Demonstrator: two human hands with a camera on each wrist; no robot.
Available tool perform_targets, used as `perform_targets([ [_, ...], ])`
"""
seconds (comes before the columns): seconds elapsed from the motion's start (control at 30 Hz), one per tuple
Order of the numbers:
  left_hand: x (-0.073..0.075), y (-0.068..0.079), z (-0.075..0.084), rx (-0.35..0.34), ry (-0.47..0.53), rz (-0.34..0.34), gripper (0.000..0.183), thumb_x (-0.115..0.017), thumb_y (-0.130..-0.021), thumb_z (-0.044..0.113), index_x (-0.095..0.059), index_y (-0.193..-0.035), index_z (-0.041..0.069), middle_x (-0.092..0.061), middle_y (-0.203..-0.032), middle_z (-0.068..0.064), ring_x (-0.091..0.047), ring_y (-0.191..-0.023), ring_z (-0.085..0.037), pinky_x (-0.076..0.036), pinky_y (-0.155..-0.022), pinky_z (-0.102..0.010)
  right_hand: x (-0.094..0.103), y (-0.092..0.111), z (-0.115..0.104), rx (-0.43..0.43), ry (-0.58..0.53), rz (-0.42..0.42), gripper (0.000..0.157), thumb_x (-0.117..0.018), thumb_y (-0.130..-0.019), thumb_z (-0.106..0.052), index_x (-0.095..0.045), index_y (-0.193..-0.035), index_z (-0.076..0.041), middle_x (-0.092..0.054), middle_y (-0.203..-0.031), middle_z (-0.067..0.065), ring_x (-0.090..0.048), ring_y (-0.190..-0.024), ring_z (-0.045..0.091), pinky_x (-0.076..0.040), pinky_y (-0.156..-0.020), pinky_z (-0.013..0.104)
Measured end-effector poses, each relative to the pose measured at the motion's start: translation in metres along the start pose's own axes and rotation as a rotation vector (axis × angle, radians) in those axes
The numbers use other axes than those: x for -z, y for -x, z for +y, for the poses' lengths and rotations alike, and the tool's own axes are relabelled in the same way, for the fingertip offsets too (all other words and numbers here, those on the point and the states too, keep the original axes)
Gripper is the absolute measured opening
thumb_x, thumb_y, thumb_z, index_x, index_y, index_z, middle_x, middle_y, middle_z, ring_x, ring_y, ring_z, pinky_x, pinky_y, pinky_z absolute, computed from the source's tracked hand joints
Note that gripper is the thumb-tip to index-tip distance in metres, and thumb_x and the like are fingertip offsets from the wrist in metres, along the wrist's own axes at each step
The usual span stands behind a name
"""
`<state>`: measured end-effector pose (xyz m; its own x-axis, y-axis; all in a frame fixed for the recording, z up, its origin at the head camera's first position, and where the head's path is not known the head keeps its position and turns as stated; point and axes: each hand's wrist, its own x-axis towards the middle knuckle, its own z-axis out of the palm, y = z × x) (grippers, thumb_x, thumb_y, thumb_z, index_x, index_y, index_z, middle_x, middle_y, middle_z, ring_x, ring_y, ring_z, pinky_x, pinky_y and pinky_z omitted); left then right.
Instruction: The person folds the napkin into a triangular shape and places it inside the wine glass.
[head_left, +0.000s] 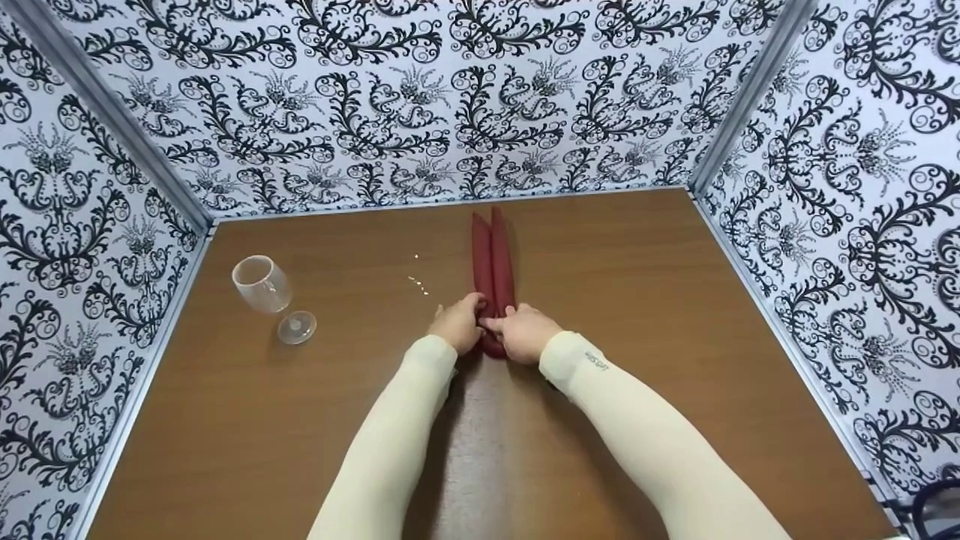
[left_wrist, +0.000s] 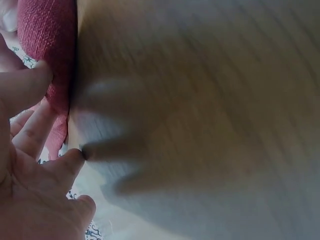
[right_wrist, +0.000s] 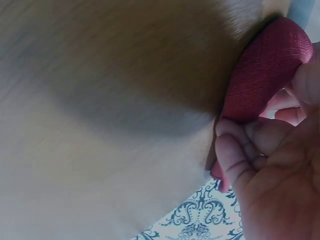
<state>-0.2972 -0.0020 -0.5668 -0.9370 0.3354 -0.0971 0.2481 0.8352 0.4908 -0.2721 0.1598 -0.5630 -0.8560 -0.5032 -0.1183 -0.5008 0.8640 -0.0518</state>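
Note:
A dark red cloth [head_left: 492, 255], rolled long and bent double like a napkin, lies on the table with its two pointed ends toward the back wall. Near its rounded fold my left hand [head_left: 456, 324] pinches the left side. From the right, my right hand [head_left: 526, 333] grips the same fold, its index finger reaching across. In the left wrist view, thumb and fingers meet the red cloth [left_wrist: 47, 30] while the other fingers spread toward the tabletop. The right wrist view shows curled fingers around the bulging cloth [right_wrist: 265, 70]. Both hands partly cover the fold.
A clear stemmed glass [head_left: 262, 283] stands on the left of the table, its round foot [head_left: 297, 328] toward me. Small white specks [head_left: 418, 283] show left of the cloth. Patterned walls [head_left: 375, 112] enclose the brown wooden table [head_left: 637, 300] at the back and sides.

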Motion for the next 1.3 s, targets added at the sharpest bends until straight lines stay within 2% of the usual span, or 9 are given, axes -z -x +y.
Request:
perform_targets([
  [0.17, 0.001, 0.001, 0.002, -0.015, 0.001, -0.028, 0.055, -0.062, -0.082, 0.01, -0.044, -0.134, 0.018, -0.055, -0.132, 0.006, -0.047, -0.126, -0.019, -0.017, -0.109, -0.06, 0.002, -0.002, -0.004, 0.002, 0.046, -0.029, 0.046, -0.052, -0.089, -0.03, -0.047, -0.134, -0.037, -0.067, -0.107, 0.016, -0.056, -0.097, 0.034, -0.045, -0.084, 0.044],
  [0.33, 0.001, 0.001, 0.003, -0.019, 0.0, -0.048, 0.053, -0.057, -0.084, 0.01, -0.042, -0.135, 0.016, -0.054, -0.134, 0.003, -0.045, -0.128, -0.021, -0.018, -0.109, -0.058, 0.004, -0.002, -0.01, 0.024, 0.097, 0.0, 0.047, -0.054, -0.087, -0.028, -0.05, -0.133, -0.033, -0.07, -0.097, 0.011, -0.057, -0.096, 0.033, -0.045, -0.081, 0.043],
  [0.53, 0.004, 0.006, -0.003, -0.027, 0.099, -0.038, 0.052, -0.051, -0.086, 0.006, -0.04, -0.137, 0.014, -0.053, -0.135, 0.0, -0.046, -0.128, -0.02, -0.02, -0.111, -0.053, 0.003, -0.001, -0.016, 0.005, 0.098, 0.028, 0.046, -0.054, -0.087, -0.029, -0.05, -0.133, -0.032, -0.069, -0.094, 0.014, -0.055, -0.087, 0.034, -0.045, -0.075, 0.043],
  [0.67, 0.01, 0.009, -0.009, 0.005, 0.102, 0.015, 0.054, -0.047, -0.085, 0.004, -0.041, -0.137, 0.017, -0.054, -0.133, -0.002, -0.049, -0.125, -0.021, -0.031, -0.108, -0.045, 0.009, 0.001, -0.022, -0.033, 0.069, -0.011, 0.048, -0.053, -0.086, -0.026, -0.049, -0.134, -0.032, -0.067, -0.103, 0.017, -0.052, -0.087, 0.035, -0.045, -0.076, 0.043],
  [0.83, 0.019, 0.011, -0.019, 0.095, 0.056, 0.122, 0.051, -0.047, -0.085, 0.008, -0.046, -0.134, 0.022, -0.057, -0.129, -0.004, -0.054, -0.118, -0.028, -0.043, -0.097, -0.045, 0.009, 0.002, -0.023, -0.07, 0.07, -0.023, 0.052, -0.055, -0.085, -0.025, -0.047, -0.135, -0.032, -0.062, -0.11, 0.02, -0.05, -0.09, 0.034, -0.045, -0.078, 0.042],
  [0.93, 0.025, 0.013, -0.025, 0.116, 0.016, 0.172, 0.047, -0.052, -0.087, 0.015, -0.047, -0.133, 0.022, -0.058, -0.127, -0.004, -0.055, -0.116, -0.03, -0.04, -0.099, -0.048, 0.008, 0.003, -0.023, -0.098, 0.049, -0.028, 0.054, -0.055, -0.084, -0.024, -0.046, -0.137, -0.033, -0.055, -0.117, 0.022, -0.048, -0.094, 0.035, -0.045, -0.08, 0.043],
  [1.13, 0.036, 0.022, -0.035, 0.093, -0.07, 0.246, 0.05, -0.058, -0.088, 0.024, -0.044, -0.135, 0.015, -0.052, -0.134, -0.01, -0.045, -0.128, -0.028, -0.028, -0.108, -0.051, 0.004, 0.0, -0.023, -0.15, -0.002, -0.072, 0.054, -0.051, -0.087, -0.023, -0.042, -0.139, -0.033, -0.03, -0.147, 0.023, -0.039, -0.123, 0.041, -0.038, -0.1, 0.048],
  [1.3, 0.05, 0.028, -0.04, 0.073, -0.14, 0.322, 0.055, -0.059, -0.087, 0.03, -0.04, -0.137, 0.016, -0.046, -0.139, -0.011, -0.035, -0.134, -0.03, -0.022, -0.111, -0.05, 0.007, -0.003, -0.026, -0.172, 0.019, -0.114, 0.058, -0.053, -0.086, -0.027, -0.037, -0.142, -0.031, -0.03, -0.147, 0.023, -0.036, -0.127, 0.04, -0.035, -0.104, 0.046],
])
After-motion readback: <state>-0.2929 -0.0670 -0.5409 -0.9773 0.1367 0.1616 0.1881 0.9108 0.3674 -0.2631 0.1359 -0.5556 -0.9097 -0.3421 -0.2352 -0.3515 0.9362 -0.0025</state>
